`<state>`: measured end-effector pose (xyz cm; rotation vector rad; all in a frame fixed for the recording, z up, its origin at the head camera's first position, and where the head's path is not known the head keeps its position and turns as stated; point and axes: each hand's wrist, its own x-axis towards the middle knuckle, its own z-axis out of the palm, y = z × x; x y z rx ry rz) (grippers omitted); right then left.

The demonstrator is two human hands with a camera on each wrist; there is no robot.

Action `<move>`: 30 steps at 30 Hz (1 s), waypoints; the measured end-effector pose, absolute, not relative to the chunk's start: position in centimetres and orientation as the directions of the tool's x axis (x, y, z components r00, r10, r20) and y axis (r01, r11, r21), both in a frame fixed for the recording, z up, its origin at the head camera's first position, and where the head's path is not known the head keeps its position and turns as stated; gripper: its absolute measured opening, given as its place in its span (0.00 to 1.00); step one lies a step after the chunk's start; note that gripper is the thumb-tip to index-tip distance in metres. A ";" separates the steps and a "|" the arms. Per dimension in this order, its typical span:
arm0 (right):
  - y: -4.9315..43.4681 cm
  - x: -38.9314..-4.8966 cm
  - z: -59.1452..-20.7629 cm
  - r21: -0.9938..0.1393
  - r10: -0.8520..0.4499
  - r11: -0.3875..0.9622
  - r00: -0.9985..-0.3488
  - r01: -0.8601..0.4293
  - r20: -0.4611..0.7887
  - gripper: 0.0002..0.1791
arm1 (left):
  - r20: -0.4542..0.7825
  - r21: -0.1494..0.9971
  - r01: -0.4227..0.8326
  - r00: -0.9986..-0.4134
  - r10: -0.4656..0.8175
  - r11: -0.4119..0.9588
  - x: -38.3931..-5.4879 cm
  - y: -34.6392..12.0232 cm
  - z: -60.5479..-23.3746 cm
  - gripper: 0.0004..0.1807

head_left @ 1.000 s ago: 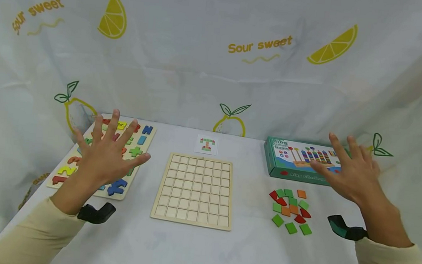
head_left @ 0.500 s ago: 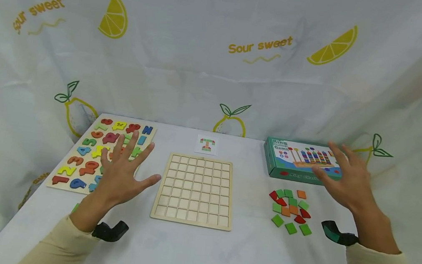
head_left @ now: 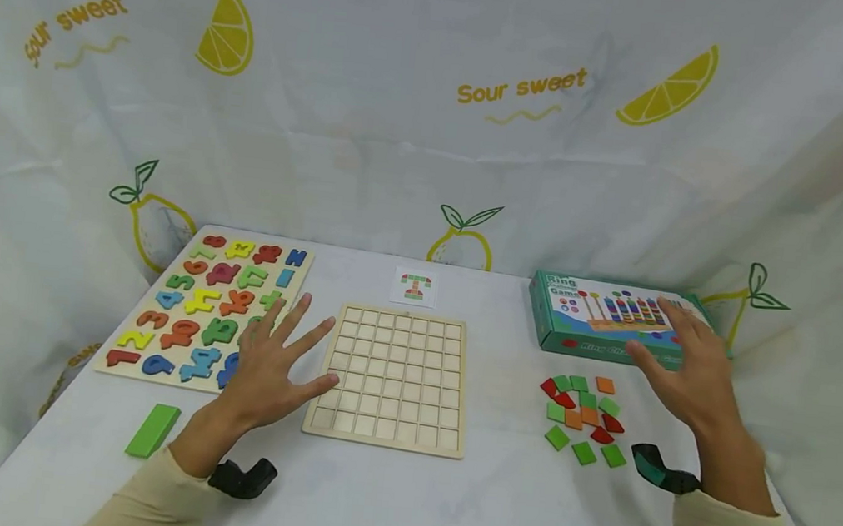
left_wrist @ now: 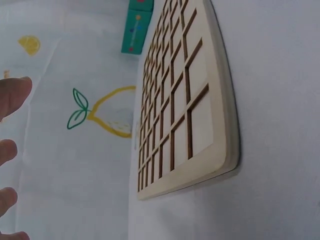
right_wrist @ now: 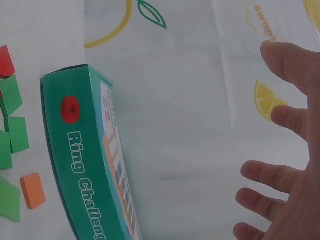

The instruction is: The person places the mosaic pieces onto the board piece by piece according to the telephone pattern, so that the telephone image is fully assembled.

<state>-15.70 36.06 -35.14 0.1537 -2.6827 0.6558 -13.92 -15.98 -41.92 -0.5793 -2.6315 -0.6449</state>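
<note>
My left hand (head_left: pixel 264 375), fingers spread and holding nothing, hovers between the number puzzle board (head_left: pixel 128 371) and the wooden grid board (head_left: pixel 389 446). In the head view its thumb overlaps the grid's left edge. The grid's squares hold no tiles. My right hand (head_left: pixel 693 379) is held up with its fingers apart, overlapping the green Ring Challenge box (head_left: pixel 595 345). Nearer me and left of that hand lie several small flat tiles, among them a green tile (head_left: pixel 584 453), an orange tile (head_left: pixel 605 385) and a red quarter-round tile (head_left: pixel 602 435).
A small card (head_left: pixel 415 287) with a T-shaped pattern lies behind the grid board. A green rectangular block (head_left: pixel 153 431) rests at the front left, beside my left forearm. A white curtain (head_left: pixel 358 124) printed with lemons hangs behind the table.
My left hand has moved right and toward me, uncovering the number board and the green block. My right hand has shifted slightly left and lower. The tiles and boards stay in place.
</note>
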 end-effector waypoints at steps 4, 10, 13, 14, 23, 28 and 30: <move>36.2 -15.5 -36.1 -0.443 0.024 0.883 -0.929 -0.154 0.370 0.42 | 0.412 0.364 0.486 -0.849 0.331 0.794 -14.0 -15.4 -42.9 0.41; 36.4 -15.3 -37.2 -0.493 0.053 0.857 -0.926 -0.149 0.373 0.42 | 0.398 0.393 0.520 -0.840 0.370 0.758 -14.3 -15.0 -44.4 0.39; 36.4 -15.1 -37.8 -0.518 0.091 0.848 -0.932 -0.113 0.351 0.42 | 0.377 0.414 0.524 -0.843 0.383 0.744 -14.4 -14.9 -45.1 0.37; 36.4 -15.1 -38.0 -0.523 0.106 0.847 -0.935 -0.093 0.338 0.42 | 0.372 0.421 0.525 -0.844 0.387 0.740 -14.4 -14.9 -45.3 0.37; 36.6 -14.6 -39.6 -0.564 0.164 0.825 -0.936 -0.043 0.311 0.41 | 0.328 0.467 0.530 -0.847 0.418 0.708 -14.4 -15.2 -46.9 0.35; 37.1 -14.6 -41.1 -0.608 0.209 0.794 -0.928 -0.024 0.309 0.40 | 0.301 0.490 0.531 -0.847 0.438 0.691 -14.5 -15.4 -47.9 0.33; 37.3 -14.6 -41.8 -0.633 0.233 0.774 -0.926 -0.008 0.297 0.40 | 0.290 0.487 0.530 -0.848 0.443 0.694 -14.5 -15.5 -48.2 0.32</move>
